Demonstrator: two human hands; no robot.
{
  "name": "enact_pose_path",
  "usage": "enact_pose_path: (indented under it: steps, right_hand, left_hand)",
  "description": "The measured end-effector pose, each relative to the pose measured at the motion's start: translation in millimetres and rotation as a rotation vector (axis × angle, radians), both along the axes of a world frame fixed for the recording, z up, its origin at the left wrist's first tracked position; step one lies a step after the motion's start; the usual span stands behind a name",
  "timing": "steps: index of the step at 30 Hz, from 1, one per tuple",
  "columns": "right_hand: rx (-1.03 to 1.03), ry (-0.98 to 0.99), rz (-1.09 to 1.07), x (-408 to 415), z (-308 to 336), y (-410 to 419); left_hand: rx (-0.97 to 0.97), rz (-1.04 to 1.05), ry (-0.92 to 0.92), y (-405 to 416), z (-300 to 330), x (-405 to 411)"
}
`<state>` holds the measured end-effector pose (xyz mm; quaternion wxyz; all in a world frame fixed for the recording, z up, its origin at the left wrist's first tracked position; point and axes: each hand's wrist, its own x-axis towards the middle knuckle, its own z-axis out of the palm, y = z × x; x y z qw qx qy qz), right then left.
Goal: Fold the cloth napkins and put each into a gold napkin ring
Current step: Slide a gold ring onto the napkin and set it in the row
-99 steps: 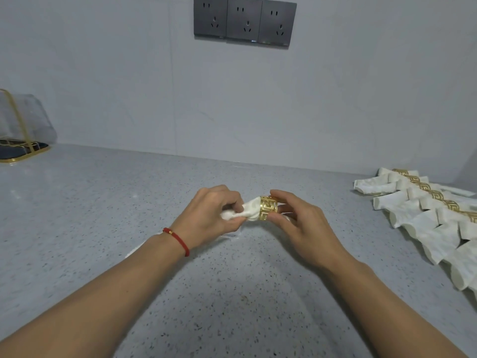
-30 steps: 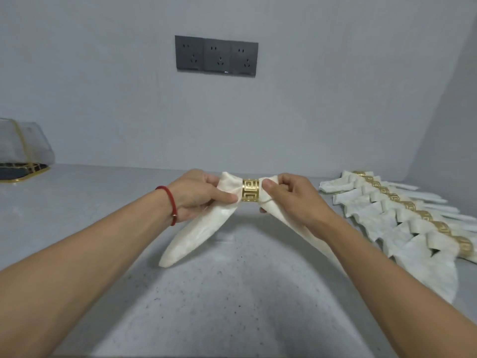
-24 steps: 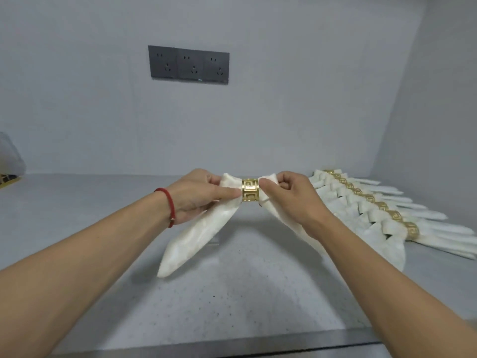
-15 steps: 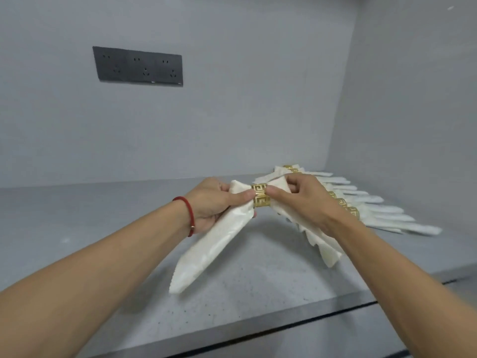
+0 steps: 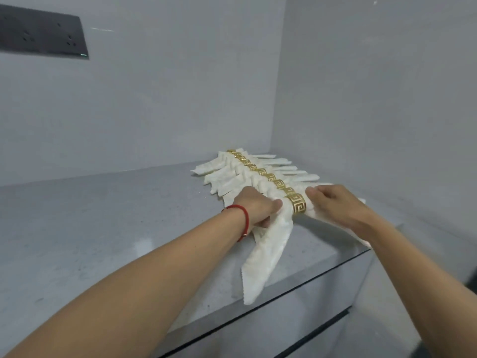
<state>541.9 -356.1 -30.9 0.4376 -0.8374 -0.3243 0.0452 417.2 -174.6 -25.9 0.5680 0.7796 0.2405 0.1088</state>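
Observation:
A white cloth napkin (image 5: 268, 251) runs through a gold napkin ring (image 5: 298, 208) at its middle. My left hand (image 5: 255, 209) grips the napkin just left of the ring, and my right hand (image 5: 333, 205) grips it just right of the ring. The napkin's left tail droops down to the counter's front edge. Its right tail is mostly hidden under my right forearm. The ring sits at the near end of a row of finished ringed napkins (image 5: 245, 174) lying side by side toward the back corner.
The grey speckled counter (image 5: 103, 228) ends in a front edge (image 5: 296, 288) close below the napkin. A side wall (image 5: 374, 99) stands right of the row. A dark socket panel (image 5: 41, 34) is on the back wall at upper left.
Both hands have carried the ringed napkin to the right and down to the near end of the finished row. The view has swung right, so the socket panel moved to the left edge.

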Motion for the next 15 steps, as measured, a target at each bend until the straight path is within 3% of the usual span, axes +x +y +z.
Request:
enact_pose_path:
  steps: [7,15]
  right_hand:
    - [-0.110,-0.250,-0.199,33.9,-42.7,3.4]
    - [-0.076,-0.440,-0.461,44.3,-65.5,28.6]
  left_hand:
    - [0.533,0.087,0.106,-19.1,-20.6,53.6]
    - [0.699,0.131,0.038,-8.9,-28.3,71.9]
